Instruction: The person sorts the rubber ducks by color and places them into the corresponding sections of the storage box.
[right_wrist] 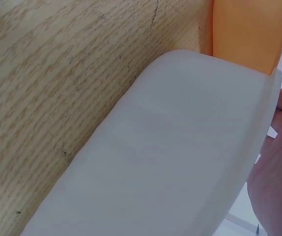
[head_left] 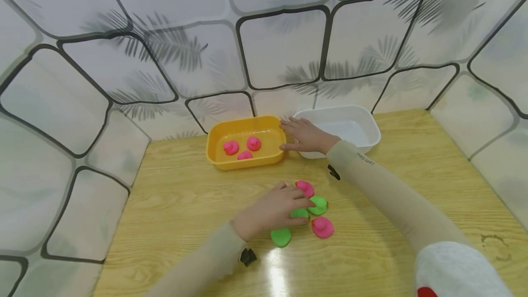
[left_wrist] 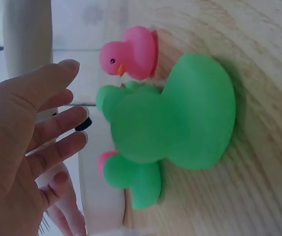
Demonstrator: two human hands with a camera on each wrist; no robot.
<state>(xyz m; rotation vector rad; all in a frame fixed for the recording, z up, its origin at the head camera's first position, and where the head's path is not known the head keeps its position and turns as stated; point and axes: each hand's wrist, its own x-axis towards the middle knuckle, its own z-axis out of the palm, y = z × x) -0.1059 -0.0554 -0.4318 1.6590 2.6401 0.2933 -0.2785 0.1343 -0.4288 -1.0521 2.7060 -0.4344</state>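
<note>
My left hand (head_left: 275,210), fingers loosely spread, hovers over a small group of rubber ducks on the table. Around it are three green ducks, one (head_left: 281,237) near the wrist, one (head_left: 299,213) partly under the fingers and one (head_left: 318,206) beyond the fingertips. Two pink ducks lie by them, one (head_left: 305,189) farther back and one (head_left: 322,227) to the right. In the left wrist view a green duck (left_wrist: 195,113) looms large beside the empty fingers. My right hand (head_left: 309,135) reaches over the white tub's left end, its extended fingers at the yellow tub's right rim.
At the back of the wooden table (head_left: 173,210) stand the yellow tub (head_left: 247,165), with three pink ducks (head_left: 254,143) inside, and the white tub (head_left: 367,143) to its right. Patterned fabric walls (head_left: 284,49) rise behind and at both sides.
</note>
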